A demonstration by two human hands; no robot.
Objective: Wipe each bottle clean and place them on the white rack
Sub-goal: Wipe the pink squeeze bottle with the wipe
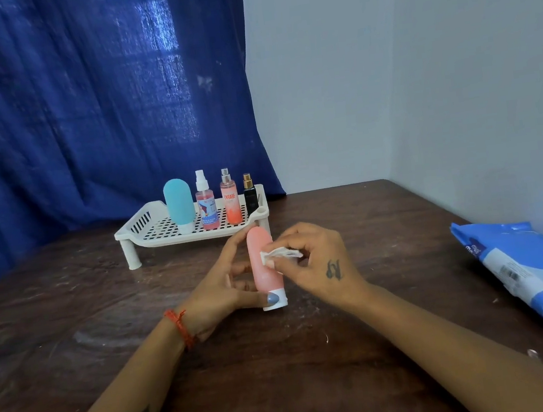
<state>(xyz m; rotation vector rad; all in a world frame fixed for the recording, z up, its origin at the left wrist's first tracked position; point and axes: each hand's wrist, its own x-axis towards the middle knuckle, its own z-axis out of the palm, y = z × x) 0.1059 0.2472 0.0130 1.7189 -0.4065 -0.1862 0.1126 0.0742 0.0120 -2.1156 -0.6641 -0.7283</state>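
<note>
My left hand (225, 286) grips a pink squeeze bottle (262, 261) with a white cap, held above the table in front of the rack. My right hand (318, 261) pinches a small crumpled white wipe (278, 254) against the bottle's side. Behind them the white perforated rack (149, 227) stands on short legs. On it are a teal squeeze bottle (179, 205), a pink spray bottle (207, 207) with a white nozzle, an orange-pink mist bottle (230, 200) and a small black perfume bottle (250, 196), all upright in a row.
The dark wooden table (282, 358) is scuffed and streaked. A blue and white pack of wipes (531, 273) lies at its right edge. A blue curtain (80, 109) hangs behind the rack, and a pale wall (453, 80) closes the right side.
</note>
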